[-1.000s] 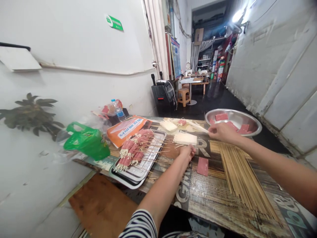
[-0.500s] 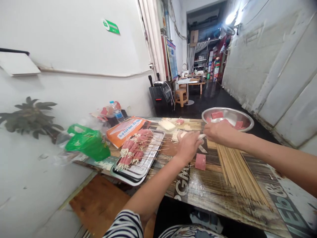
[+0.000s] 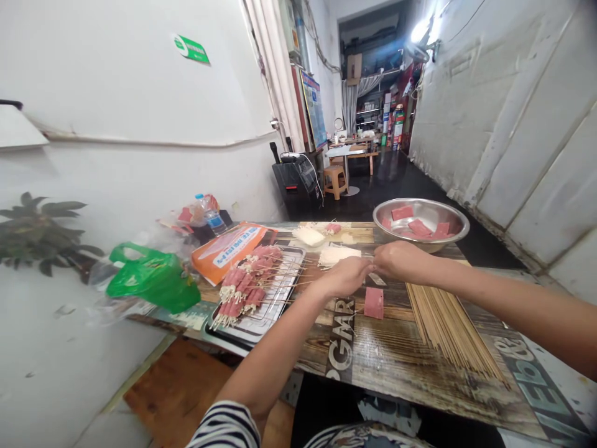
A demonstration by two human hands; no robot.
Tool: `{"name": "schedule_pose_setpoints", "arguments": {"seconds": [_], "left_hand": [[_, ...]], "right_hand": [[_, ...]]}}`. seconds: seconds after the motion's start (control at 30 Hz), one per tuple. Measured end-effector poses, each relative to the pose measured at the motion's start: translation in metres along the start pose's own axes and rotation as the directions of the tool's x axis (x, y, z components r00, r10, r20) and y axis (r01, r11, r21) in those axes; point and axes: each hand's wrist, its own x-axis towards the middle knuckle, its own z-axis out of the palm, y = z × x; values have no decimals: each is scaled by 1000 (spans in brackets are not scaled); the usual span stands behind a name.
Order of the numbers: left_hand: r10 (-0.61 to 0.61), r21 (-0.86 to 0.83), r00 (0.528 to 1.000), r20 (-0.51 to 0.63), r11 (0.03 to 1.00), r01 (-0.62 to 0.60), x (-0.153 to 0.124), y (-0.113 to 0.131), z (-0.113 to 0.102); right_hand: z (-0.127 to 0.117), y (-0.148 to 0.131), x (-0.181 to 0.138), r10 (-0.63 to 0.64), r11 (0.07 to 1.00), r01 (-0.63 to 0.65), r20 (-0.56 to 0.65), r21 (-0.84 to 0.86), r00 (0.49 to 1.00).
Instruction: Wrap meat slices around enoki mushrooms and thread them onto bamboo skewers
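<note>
My left hand (image 3: 349, 275) and my right hand (image 3: 396, 260) meet above the table, fingertips pinched together. Their fingers hide whatever is between them. Just beyond my left hand lies a bundle of white enoki mushrooms (image 3: 336, 255). A flat pink meat slice (image 3: 374, 303) rests on the table below the hands. To the left, a metal tray (image 3: 285, 287) holds several skewers of pink meat rolled around enoki (image 3: 247, 280), their sticks pointing right. Bare bamboo skewers (image 3: 450, 330) lie in a spread pile under and beside my right forearm.
A steel bowl (image 3: 459, 231) with pink meat slices stands at the far right. More enoki (image 3: 308, 236) lies at the table's back. An orange package (image 3: 228, 252), a green plastic bag (image 3: 152, 280) and a water bottle (image 3: 212, 214) sit at the left, near the wall.
My hands have come closer together, and the white strands seen between them earlier are now hidden. My right hand has moved away from the bowl's rim. The view has shifted slightly right.
</note>
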Motion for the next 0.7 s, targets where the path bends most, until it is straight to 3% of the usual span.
{"name": "schedule_pose_setpoints", "arguments": {"seconds": [0.1, 0.17, 0.27, 0.37, 0.43, 0.57, 0.7], "left_hand": [[29, 62, 997, -66, 998, -25, -2, -8, 2], [30, -24, 982, -188, 999, -35, -3, -14, 9], [-12, -218, 896, -445, 971, -95, -3, -19, 27], [-95, -319, 783, -615, 938, -137, -4, -17, 49], [-134, -354, 750, -648, 924, -141, -5, -13, 60], [-83, -312, 794, -603, 940, -139, -8, -3, 64], [13, -285, 886, -464, 944, -163, -12, -5, 54]], "right_hand": [[3, 9, 2, 77, 955, -83, 33, 286, 997], [3, 13, 1, 178, 835, -210, 111, 509, 978], [1, 14, 0, 288, 530, -363, 240, 767, 927], [2, 6, -3, 317, 211, -343, 268, 915, 910], [6, 1, -5, 348, 41, -298, 266, 954, 899], [20, -7, -9, 398, -209, -212, 281, 955, 873], [35, -11, -17, 402, -365, -200, 348, 909, 847]]}}
